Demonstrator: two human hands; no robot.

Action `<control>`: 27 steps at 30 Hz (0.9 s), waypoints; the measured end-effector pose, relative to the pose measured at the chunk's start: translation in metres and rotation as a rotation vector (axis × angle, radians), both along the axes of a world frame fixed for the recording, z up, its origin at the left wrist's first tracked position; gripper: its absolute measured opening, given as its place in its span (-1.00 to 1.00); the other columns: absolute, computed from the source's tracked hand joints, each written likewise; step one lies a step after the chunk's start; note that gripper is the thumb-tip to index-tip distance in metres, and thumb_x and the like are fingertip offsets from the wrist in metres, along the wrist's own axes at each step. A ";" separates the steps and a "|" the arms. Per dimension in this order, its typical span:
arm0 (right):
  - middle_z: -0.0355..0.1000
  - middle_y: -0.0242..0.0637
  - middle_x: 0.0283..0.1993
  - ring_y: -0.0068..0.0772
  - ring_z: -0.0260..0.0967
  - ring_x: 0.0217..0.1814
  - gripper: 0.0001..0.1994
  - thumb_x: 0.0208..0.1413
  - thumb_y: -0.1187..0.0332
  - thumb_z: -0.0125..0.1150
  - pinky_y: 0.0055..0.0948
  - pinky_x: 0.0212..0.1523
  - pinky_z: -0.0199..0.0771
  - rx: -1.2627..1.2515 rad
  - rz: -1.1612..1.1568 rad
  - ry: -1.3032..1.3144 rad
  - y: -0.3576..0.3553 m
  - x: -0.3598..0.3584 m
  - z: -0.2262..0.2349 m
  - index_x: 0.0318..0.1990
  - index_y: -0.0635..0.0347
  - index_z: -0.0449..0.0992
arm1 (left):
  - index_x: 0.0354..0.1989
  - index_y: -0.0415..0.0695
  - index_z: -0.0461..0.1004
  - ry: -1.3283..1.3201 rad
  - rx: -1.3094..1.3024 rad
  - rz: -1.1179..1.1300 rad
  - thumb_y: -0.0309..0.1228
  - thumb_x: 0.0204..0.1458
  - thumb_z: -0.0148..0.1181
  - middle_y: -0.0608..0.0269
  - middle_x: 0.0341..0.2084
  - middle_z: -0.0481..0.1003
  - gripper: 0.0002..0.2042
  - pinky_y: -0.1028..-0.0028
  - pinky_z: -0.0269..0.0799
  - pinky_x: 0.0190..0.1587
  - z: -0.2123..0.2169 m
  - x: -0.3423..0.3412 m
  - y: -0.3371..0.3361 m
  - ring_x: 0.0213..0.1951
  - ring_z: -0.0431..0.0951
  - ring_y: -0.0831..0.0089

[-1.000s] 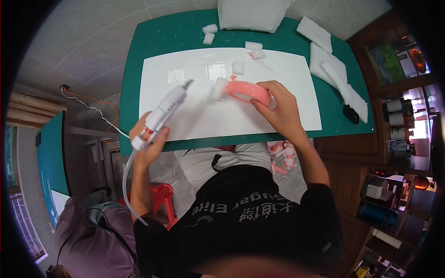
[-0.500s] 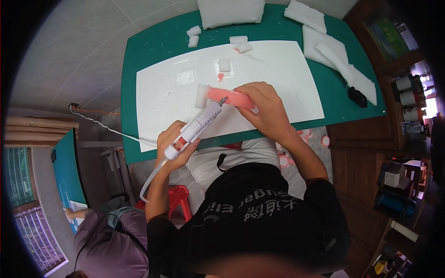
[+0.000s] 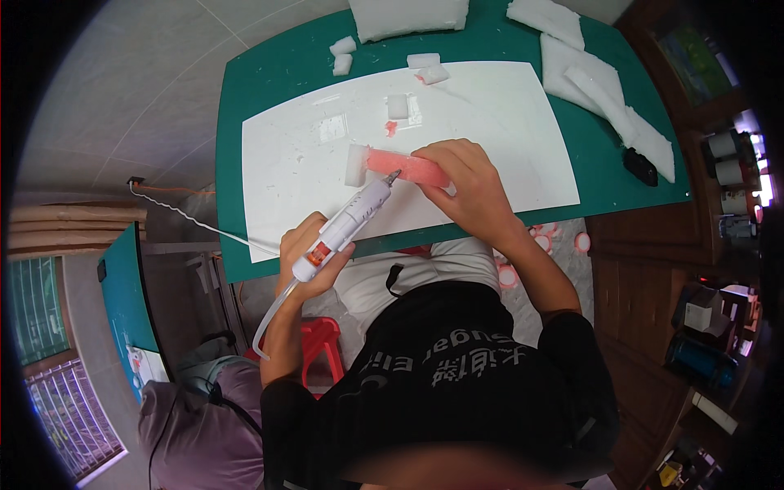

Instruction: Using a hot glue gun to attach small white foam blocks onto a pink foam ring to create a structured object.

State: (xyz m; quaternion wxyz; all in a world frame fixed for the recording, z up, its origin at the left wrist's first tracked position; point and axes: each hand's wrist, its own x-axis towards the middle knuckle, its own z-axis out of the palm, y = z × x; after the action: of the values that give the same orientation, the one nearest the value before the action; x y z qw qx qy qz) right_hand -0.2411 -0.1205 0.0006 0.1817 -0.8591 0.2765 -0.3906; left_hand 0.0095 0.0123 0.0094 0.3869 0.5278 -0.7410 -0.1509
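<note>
A white hot glue gun (image 3: 347, 224) is gripped in my left hand (image 3: 309, 249), its dark nozzle touching or just above the face of a pink foam strip (image 3: 396, 166). My right hand (image 3: 467, 184) pinches the right end of that strip between thumb and fingers. At the strip's left end a white foam block (image 3: 356, 166) stands against it. Beyond the strip, a small white foam piece (image 3: 398, 107) rests on the white board (image 3: 506, 139), with a pink scrap (image 3: 391, 128) beside it. A clear glue stick trails from the gun's back.
The board lies on a green table (image 3: 233, 180). White foam scraps (image 3: 343, 55) and a large foam block (image 3: 408, 18) sit at the far side. Foam slabs (image 3: 584, 77) and a black object (image 3: 639, 167) are at the right. A white cord (image 3: 184, 214) runs left. Another person (image 3: 204, 425) is at lower left.
The view has shifted slightly. Both hands keep their holds, and the nozzle stays at nearly the same spot on the pink strip. The other person's hand has gone from sight.
</note>
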 end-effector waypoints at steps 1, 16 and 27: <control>0.50 -0.20 -0.05 -0.13 0.41 0.01 -0.60 -0.10 0.48 0.40 -0.22 0.09 0.35 0.008 -0.001 -0.001 0.000 0.000 0.000 -0.02 0.17 0.53 | -0.44 -0.22 0.46 0.000 0.007 0.010 -0.50 -0.16 0.39 0.11 -0.53 0.44 -0.81 0.31 0.35 -0.51 -0.001 0.000 0.000 -0.54 0.49 0.20; 0.54 -0.14 -0.11 -0.15 0.52 -0.08 -0.67 -0.03 0.48 0.43 -0.33 -0.01 0.49 0.210 -0.017 -0.126 -0.003 -0.012 -0.010 -0.08 0.30 0.55 | -0.19 -0.30 0.59 -0.009 -0.007 0.448 -0.54 -0.04 0.35 0.03 -0.30 0.61 -0.78 0.31 0.51 -0.18 -0.007 0.045 -0.008 -0.30 0.63 0.17; 0.54 -0.14 -0.16 -0.24 0.51 -0.13 -0.68 -0.04 0.46 0.45 -0.39 -0.04 0.48 0.315 -0.092 -0.186 0.002 -0.037 -0.014 -0.11 0.34 0.56 | 0.05 -0.29 0.47 -0.114 0.362 0.257 -0.57 -0.15 0.38 0.03 0.02 0.43 -0.51 0.30 0.46 0.06 -0.036 0.103 -0.044 -0.03 0.53 0.08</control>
State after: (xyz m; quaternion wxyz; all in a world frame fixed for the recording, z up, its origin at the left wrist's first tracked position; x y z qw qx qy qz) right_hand -0.2779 -0.1184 -0.0137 0.3207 -0.7666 0.3551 -0.4283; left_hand 0.1123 -0.0315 -0.0269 0.2595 0.6861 -0.6493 -0.2009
